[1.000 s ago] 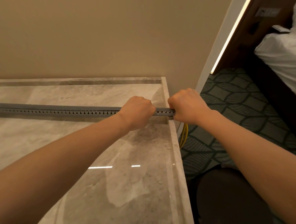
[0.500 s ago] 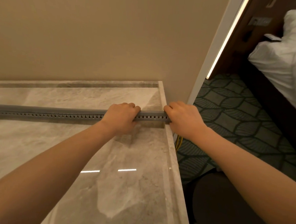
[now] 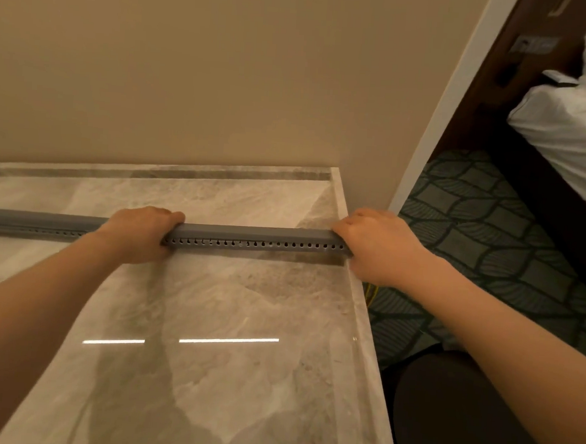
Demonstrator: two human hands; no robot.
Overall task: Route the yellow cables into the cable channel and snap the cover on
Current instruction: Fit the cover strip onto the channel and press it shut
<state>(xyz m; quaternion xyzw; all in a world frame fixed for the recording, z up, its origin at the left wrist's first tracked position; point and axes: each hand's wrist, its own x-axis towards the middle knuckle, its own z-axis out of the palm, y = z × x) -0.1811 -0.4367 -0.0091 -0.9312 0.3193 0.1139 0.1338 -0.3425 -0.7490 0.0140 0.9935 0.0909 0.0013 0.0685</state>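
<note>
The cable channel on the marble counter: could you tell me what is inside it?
Hidden: the grey cable channel looks closed. Only yellow cables show, hanging below its right end.

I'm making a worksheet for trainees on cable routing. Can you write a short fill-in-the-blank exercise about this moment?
1. Both hands grip the grey ____, which lies on the marble countertop.
2. The right hand holds the channel's end at the countertop's ____ edge.
3. The ____ cables hang below that edge.
4. The left hand is ____ around it.

Missing words: cable channel; right; yellow; closed

Channel across the bench, a hand at each side

The cable channel [image 3: 249, 238] lies crosswise on the bench [image 3: 226, 389], left hand [image 3: 140, 234] mid-length, right hand [image 3: 376, 244] at its right end; cables [image 3: 369, 293] hang below the bench's right edge.
</note>
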